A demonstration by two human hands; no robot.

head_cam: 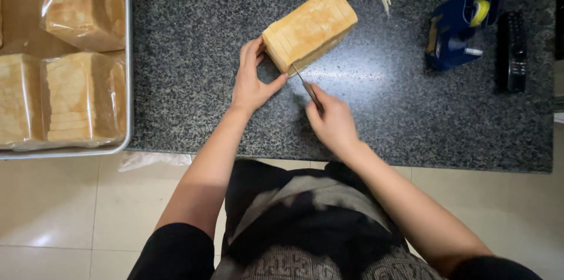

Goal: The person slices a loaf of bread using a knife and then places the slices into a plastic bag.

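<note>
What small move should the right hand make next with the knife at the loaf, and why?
Probably draw the knife further along its cut. Its blade already sits at the near end of the sliced loaf, held by the right hand, while the left hand steadies that end on the dark counter.

Under both hands, the countertop was speckled dark stone, polished, with a soft sheen just beyond the right hand. The sliced loaf against the left hand showed a matt, porous crumb and a smooth tan crust. The knife in the right hand had a thin, bright metal blade. Far left of the left hand, a brushed metal tray held loaves in glossy, clear plastic bags. Well right of the right hand stood a tape dispenser of shiny blue plastic.
</note>
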